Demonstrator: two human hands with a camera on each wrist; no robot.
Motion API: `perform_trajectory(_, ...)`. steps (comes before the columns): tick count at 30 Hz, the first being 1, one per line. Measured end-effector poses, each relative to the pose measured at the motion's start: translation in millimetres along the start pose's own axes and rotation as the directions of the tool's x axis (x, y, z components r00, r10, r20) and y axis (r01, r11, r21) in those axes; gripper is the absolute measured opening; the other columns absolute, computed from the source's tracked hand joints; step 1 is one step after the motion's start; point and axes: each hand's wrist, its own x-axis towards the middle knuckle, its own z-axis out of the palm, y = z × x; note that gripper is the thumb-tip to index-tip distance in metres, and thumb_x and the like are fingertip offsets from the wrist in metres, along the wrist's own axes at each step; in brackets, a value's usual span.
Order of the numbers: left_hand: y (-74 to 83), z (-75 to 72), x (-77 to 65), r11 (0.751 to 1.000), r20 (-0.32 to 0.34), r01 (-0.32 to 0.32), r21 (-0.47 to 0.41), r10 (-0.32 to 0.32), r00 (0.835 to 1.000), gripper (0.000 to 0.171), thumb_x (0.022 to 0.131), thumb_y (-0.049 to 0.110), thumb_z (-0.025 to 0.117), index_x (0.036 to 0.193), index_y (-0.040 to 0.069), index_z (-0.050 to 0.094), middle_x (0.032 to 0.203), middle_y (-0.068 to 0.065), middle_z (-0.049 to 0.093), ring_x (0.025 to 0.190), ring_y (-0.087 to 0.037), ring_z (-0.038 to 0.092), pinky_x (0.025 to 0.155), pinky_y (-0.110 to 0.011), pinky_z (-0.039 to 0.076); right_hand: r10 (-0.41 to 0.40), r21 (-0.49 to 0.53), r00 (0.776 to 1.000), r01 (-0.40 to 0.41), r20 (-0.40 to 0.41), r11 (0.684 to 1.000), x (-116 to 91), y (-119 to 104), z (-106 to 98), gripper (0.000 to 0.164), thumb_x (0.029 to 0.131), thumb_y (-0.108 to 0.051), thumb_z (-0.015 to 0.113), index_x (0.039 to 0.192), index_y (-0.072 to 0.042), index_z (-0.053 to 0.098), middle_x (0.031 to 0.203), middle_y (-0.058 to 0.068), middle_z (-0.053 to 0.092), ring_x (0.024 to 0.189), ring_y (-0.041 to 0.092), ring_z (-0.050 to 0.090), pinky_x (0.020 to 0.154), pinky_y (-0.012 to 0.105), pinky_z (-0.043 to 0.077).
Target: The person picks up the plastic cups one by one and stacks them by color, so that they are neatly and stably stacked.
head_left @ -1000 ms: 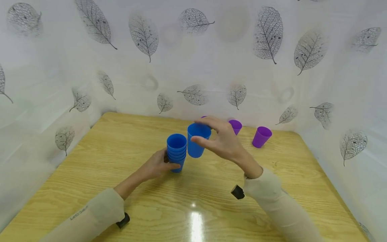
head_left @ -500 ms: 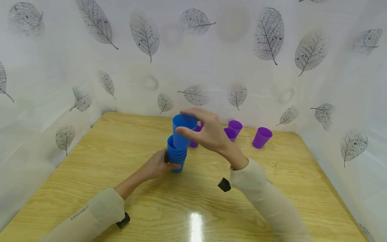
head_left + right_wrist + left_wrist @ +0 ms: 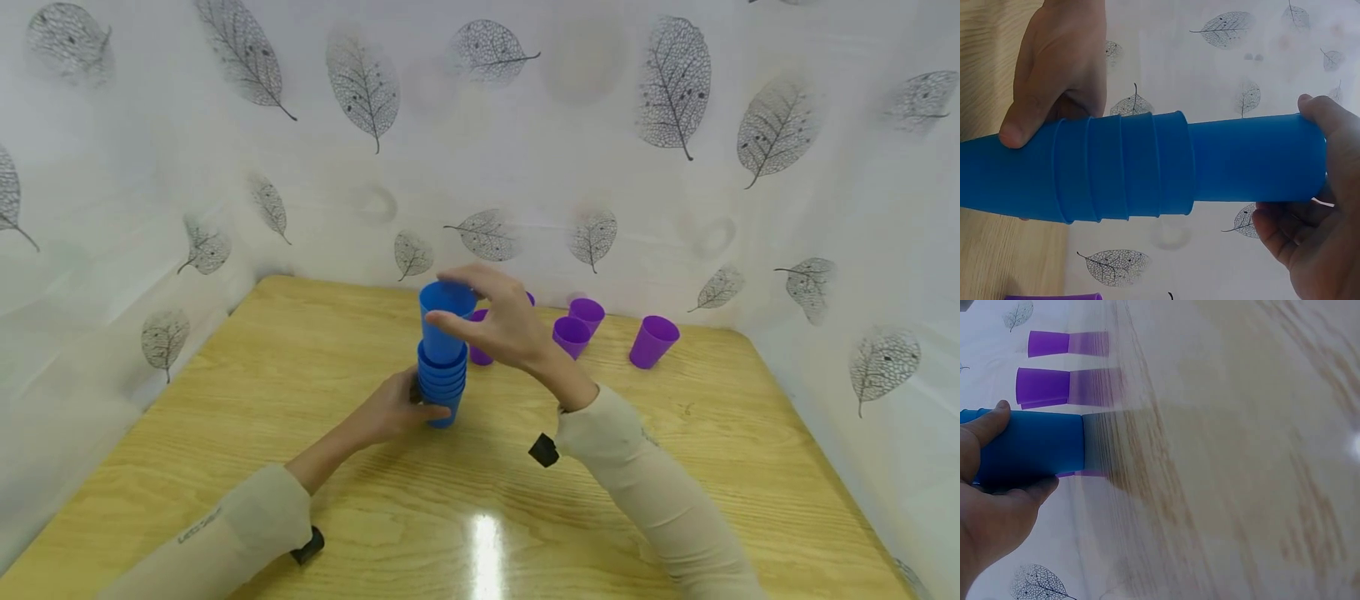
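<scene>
A stack of several nested blue cups (image 3: 441, 385) stands upright on the wooden table, and my left hand (image 3: 393, 408) grips it low down, thumb across the front. Above it, my right hand (image 3: 498, 321) holds one more blue cup (image 3: 444, 321) near its rim between thumb and fingers. In the right wrist view, that single cup (image 3: 1254, 159) has its bottom end inside the mouth of the top stacked cup (image 3: 1172, 164). The left wrist view shows the lowest cup's base (image 3: 1054, 442) on the tabletop, with my left fingers curled round the side.
Several purple cups stand toward the back of the table (image 3: 337, 500): one apart at the right (image 3: 654, 342), two close together (image 3: 572, 335), others partly hidden behind my right hand. A white leaf-print sheet (image 3: 525, 167) hangs behind the table and along its sides.
My right hand has carried its blue cup left, from beside the stack to above it, and lowered it partly into the top cup. My left hand and the stack have stayed in place.
</scene>
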Motion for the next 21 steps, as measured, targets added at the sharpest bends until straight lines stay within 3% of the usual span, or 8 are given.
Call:
perform_trajectory(6,0.4,-0.1,0.3,1.000,-0.001,-0.006,0.014,0.006,1.000,0.067,0.098,0.016,0.074,0.150,-0.006,0.039,0.140,-0.024,0.058,0.128,-0.041,0.058,0.110,-0.058,0.046,0.024,-0.024,0.999,-0.024,0.025,0.999,-3.7,1.0,-1.4,0.052,0.088,-0.021,0.083,0.131,0.002,0.066,0.131,0.015,0.067,0.111,0.024,0.067,0.083,0.031,0.060)
perform_trajectory(13,-0.3,-0.2,1.0,1.000,0.005,-0.016,0.004,0.016,1.000,0.067,0.098,0.016,0.074,0.150,-0.006,0.038,0.140,-0.024,0.057,0.128,-0.041,0.058,0.110,-0.057,0.046,0.034,-0.016,0.998,-0.033,0.062,0.999,-6.1,5.6,1.0,0.054,0.088,-0.023,0.084,0.132,0.002,0.066,0.134,0.015,0.066,0.121,0.027,0.064,0.098,0.036,0.057)
perform_trajectory(21,-1.0,0.1,1.4,0.999,0.016,-0.034,-0.003,0.034,0.999,0.067,0.098,0.015,0.073,0.151,-0.006,0.037,0.141,-0.025,0.056,0.129,-0.041,0.057,0.110,-0.058,0.045,0.043,-0.034,0.996,-0.041,0.075,0.999,-8.1,5.2,-0.4,0.055,0.088,-0.024,0.084,0.133,0.001,0.066,0.134,0.014,0.066,0.121,0.027,0.064,0.097,0.036,0.057)
